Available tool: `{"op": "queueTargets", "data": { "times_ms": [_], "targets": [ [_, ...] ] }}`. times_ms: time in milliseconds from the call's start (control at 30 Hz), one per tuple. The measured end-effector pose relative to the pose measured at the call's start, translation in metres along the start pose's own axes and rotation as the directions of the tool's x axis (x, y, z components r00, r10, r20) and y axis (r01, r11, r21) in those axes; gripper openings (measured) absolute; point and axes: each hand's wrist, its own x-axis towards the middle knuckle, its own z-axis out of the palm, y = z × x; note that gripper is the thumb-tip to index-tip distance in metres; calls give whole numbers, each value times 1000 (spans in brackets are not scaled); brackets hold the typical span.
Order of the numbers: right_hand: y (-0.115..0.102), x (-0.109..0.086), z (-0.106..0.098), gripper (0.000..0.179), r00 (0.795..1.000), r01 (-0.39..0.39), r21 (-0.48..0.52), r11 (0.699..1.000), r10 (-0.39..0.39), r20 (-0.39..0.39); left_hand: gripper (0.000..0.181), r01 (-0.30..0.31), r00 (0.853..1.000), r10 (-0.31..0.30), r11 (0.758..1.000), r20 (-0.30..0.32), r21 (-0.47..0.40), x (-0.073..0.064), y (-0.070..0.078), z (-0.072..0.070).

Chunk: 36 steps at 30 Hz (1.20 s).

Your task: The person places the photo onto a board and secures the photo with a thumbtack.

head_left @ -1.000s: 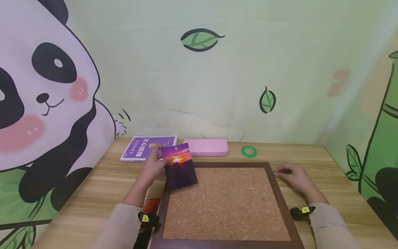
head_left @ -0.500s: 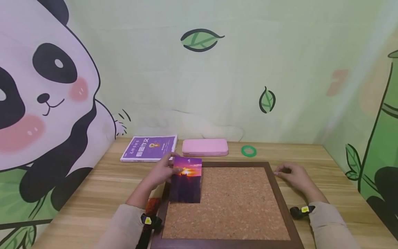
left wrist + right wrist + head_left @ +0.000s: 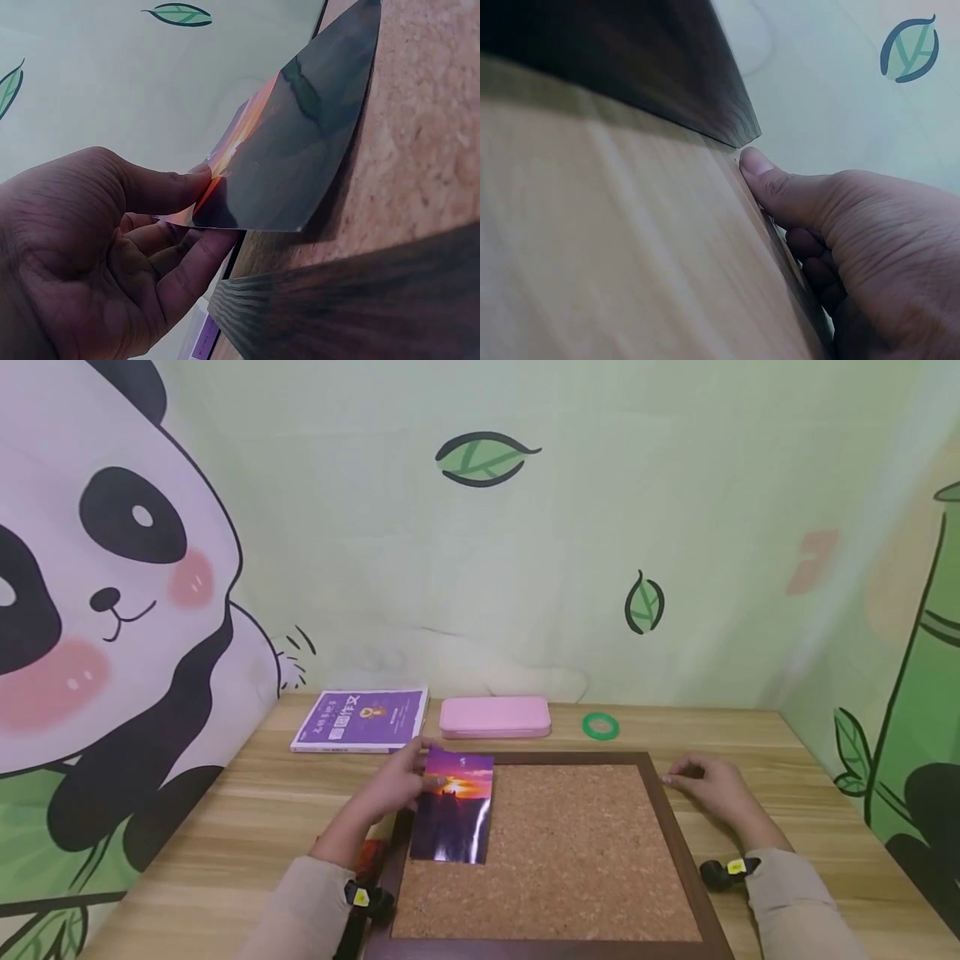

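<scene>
My left hand (image 3: pixel 393 783) pinches a glossy sunset photo (image 3: pixel 452 822) by its left edge, thumb on the face and fingers behind. The photo lies over the upper left part of a cork board (image 3: pixel 570 852) with a dark brown wooden frame. In the left wrist view the photo (image 3: pixel 289 142) bends slightly, its lower edge close over the cork. My right hand (image 3: pixel 708 785) rests on the table beside the board's right side, fingers loosely curled and holding nothing. Its thumb tip is right at the frame's corner (image 3: pixel 735 124) in the right wrist view.
Behind the board a purple book (image 3: pixel 363 718), a pink case (image 3: pixel 495 717) and a roll of green tape (image 3: pixel 601 726) lie along the back of the wooden table (image 3: pixel 225 835). Another dark and orange picture (image 3: pixel 371 858) lies left of the board, partly hidden by my left forearm.
My left hand has brought the photo right and down toward the board, straightening it from a tilt. My right hand has stayed in place.
</scene>
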Motion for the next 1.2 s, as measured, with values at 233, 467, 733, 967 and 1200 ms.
{"op": "queueTargets", "data": {
  "times_ms": [233, 467, 733, 967, 1200],
  "targets": [
    [-5, 1, -1, 20, 1000, 21, 5, 1000, -21, -23, 53, -9, 1000, 9, 1000, 1, 15, 2, 0, -1],
    [-7, 3, 1, 20, 998, 48, -19, 999, -49, -36, 52, -4, 1000, 4, 1000, -8, 18, 1, -1, 1],
    [-9, 0, -5, 46, 998, -53, -64, 997, 52, -19, 52, 14, 1000, -13, 1000, -24, 10, 1, -2, 2],
    [-11, 1, -4, 50, 997, -77, -85, 993, 76, -15, 52, 21, 1000, -21, 1000, -23, 1, 0, -2, 2],
    [-15, 3, -2, 41, 999, -46, -71, 996, 46, -4, 52, 33, 999, -33, 999, -29, 8, 0, -2, 2]
  ]
}}
